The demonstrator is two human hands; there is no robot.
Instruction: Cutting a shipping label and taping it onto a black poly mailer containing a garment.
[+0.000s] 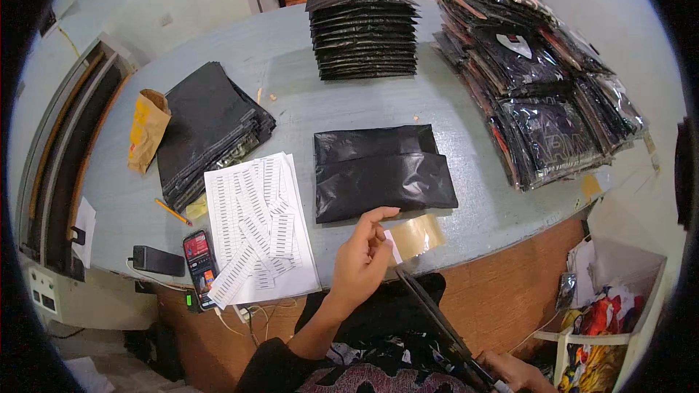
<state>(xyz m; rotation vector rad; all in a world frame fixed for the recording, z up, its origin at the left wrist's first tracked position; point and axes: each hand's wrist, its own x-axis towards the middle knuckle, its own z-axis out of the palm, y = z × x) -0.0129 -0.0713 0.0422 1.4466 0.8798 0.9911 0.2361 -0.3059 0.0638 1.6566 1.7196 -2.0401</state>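
In front of me, near the table's edge, my left hand [362, 262] pinches a small white paper slip [394, 247]. A shiny, brownish see-through tape strip [421, 237] extends to the right of the slip. My right hand [515, 372], low at the lower edge, is closed on a long dark tool [437, 313] that looks like scissors. Its narrow tip points up to the tape beside my left fingers. Just beyond lies a flat black plastic mailer bag [382, 175], folded over across its middle; my left index fingertip is at its near edge.
Printed sheets with loose label strips [266, 236] lie at left, beside a phone [200, 258], black power brick [158, 260] and pencil [173, 212]. Behind are flat black bags [207, 116] and a paper bag [149, 131]. Filled black packets [362, 33] and wrapped garments [539, 87] are stacked farther back.
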